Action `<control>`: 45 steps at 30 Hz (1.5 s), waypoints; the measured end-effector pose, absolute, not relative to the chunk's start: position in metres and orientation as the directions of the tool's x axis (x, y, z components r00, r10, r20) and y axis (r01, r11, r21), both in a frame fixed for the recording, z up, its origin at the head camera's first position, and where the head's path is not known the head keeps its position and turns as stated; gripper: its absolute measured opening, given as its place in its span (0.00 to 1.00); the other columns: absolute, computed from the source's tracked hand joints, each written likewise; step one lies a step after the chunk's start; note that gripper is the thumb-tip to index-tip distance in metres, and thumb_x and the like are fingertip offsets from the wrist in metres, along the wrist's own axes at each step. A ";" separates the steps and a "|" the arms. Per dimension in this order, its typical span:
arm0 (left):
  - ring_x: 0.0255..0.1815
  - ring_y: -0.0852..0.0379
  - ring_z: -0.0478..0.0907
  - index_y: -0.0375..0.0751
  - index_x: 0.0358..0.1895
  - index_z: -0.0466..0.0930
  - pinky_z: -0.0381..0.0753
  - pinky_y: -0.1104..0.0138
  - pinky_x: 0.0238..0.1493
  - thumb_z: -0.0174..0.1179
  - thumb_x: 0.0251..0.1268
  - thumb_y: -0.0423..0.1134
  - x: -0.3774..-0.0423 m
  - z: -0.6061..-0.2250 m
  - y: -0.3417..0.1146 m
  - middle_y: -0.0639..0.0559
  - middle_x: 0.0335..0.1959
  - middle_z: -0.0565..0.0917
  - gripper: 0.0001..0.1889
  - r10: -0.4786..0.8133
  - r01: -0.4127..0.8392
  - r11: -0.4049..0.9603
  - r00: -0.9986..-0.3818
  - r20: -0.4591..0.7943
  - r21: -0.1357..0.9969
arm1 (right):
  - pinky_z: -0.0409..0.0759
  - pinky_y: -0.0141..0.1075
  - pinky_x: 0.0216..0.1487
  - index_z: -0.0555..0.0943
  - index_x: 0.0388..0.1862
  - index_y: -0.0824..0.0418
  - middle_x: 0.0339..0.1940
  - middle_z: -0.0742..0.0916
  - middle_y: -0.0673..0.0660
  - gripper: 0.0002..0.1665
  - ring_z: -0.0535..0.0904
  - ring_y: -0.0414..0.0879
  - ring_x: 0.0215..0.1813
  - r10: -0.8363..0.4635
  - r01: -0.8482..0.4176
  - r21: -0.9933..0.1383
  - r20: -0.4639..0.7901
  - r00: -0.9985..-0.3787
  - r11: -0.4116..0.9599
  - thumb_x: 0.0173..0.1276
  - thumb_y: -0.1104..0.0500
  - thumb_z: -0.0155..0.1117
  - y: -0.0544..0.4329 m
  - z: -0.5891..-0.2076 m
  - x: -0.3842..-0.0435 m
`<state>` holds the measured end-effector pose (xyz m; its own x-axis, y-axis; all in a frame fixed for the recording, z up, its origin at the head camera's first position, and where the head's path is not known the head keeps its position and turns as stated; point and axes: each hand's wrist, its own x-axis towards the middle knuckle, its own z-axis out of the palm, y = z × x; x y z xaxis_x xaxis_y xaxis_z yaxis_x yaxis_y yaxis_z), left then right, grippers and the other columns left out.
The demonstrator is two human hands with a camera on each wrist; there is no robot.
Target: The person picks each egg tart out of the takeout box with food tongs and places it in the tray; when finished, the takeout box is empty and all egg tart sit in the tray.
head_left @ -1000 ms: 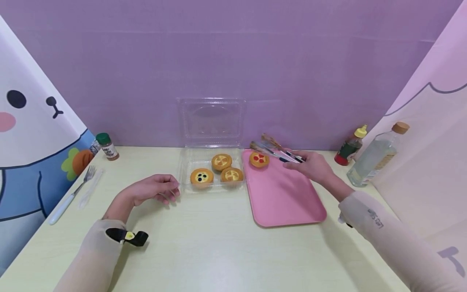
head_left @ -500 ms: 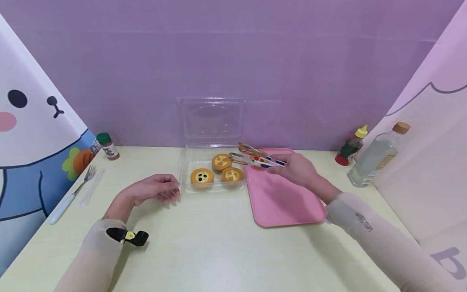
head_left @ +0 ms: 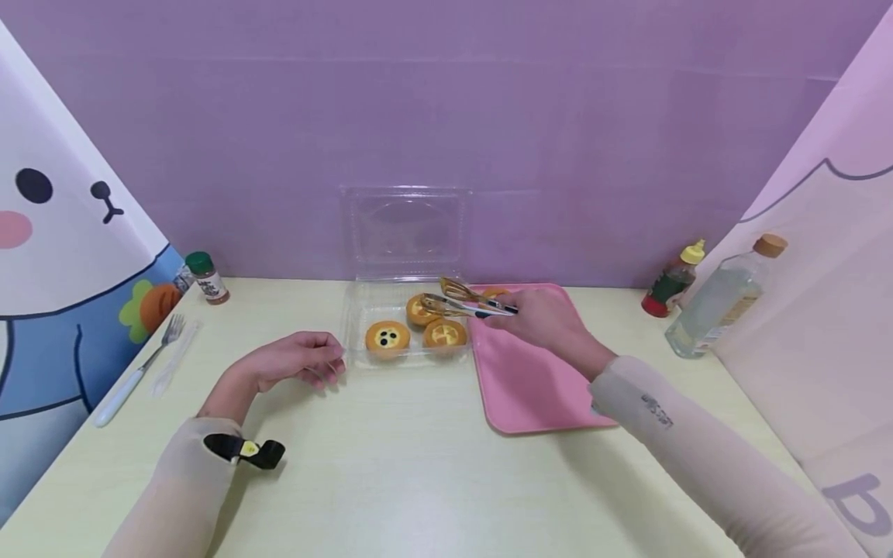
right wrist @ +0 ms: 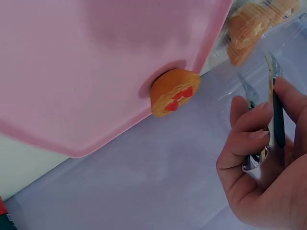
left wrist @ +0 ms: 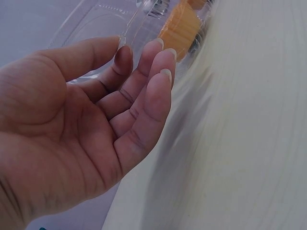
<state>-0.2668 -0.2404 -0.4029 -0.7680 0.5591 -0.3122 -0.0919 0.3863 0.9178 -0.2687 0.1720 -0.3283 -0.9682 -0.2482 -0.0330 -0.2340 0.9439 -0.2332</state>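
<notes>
Gripping parted tongs (head_left: 481, 312) in the curled right hand (head_left: 533, 316), with tips at or just above the back tart (head_left: 417, 315) in the clear box (head_left: 374, 297); holding nothing in the loosely curled left hand (head_left: 296, 363), just left of the clear box. Probably light, soft, easily dented; best nipped gently by the sides

So it's a pale, light-wood-look table (head_left: 391, 473). Green-capped spice jar (head_left: 212, 285) at the back left, then a fork (head_left: 136, 380) with some see-through plastic utensil (head_left: 176, 360) lying beside it. Open clear container (head_left: 377, 301) mid-back, pink tray (head_left: 526, 403) right next to it, yellow-capped sauce bottle (head_left: 667, 291) and bigger clear bottle (head_left: 718, 298) standing far right.
</notes>
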 end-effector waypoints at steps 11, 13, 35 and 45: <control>0.43 0.51 0.82 0.31 0.51 0.73 0.85 0.60 0.46 0.52 0.79 0.46 -0.267 -0.401 -0.239 0.43 0.45 0.82 0.18 0.553 -0.097 0.384 -0.772 -0.313 0.918 | 0.62 0.35 0.23 0.82 0.61 0.45 0.12 0.68 0.46 0.27 0.60 0.40 0.17 -0.204 -0.166 -0.307 -0.096 -0.974 0.937 0.68 0.35 0.62 0.162 -0.328 -0.273; 0.43 0.51 0.82 0.31 0.51 0.73 0.85 0.60 0.45 0.52 0.78 0.46 -0.267 -0.401 -0.239 0.43 0.45 0.82 0.18 0.554 -0.096 0.383 -0.772 -0.312 0.919 | 0.61 0.35 0.23 0.82 0.62 0.45 0.12 0.68 0.46 0.28 0.60 0.40 0.17 -0.197 -0.153 -0.324 -0.108 -0.974 0.934 0.68 0.35 0.62 0.161 -0.328 -0.275; 0.43 0.52 0.82 0.30 0.51 0.72 0.85 0.61 0.45 0.52 0.79 0.46 -0.267 -0.402 -0.240 0.43 0.44 0.83 0.18 0.554 -0.092 0.384 -0.773 -0.310 0.918 | 0.71 0.35 0.22 0.87 0.49 0.48 0.23 0.81 0.48 0.17 0.78 0.45 0.20 -0.203 -0.095 -0.385 -0.250 -0.947 0.918 0.70 0.42 0.62 0.153 -0.327 -0.289; 0.43 0.52 0.82 0.30 0.51 0.72 0.85 0.61 0.45 0.52 0.79 0.46 -0.266 -0.402 -0.240 0.41 0.46 0.83 0.18 0.555 -0.089 0.387 -0.773 -0.308 0.918 | 0.64 0.33 0.18 0.86 0.57 0.45 0.27 0.88 0.48 0.19 0.75 0.43 0.18 -0.201 -0.106 -0.435 -0.178 -0.963 0.894 0.70 0.45 0.66 0.158 -0.336 -0.287</control>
<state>-0.2663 -0.2397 -0.4024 -0.7728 0.5546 -0.3084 -0.0886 0.3870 0.9178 -0.2867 0.1581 -0.3363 -0.9632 -0.2010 -0.1785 -0.1061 0.8943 -0.4346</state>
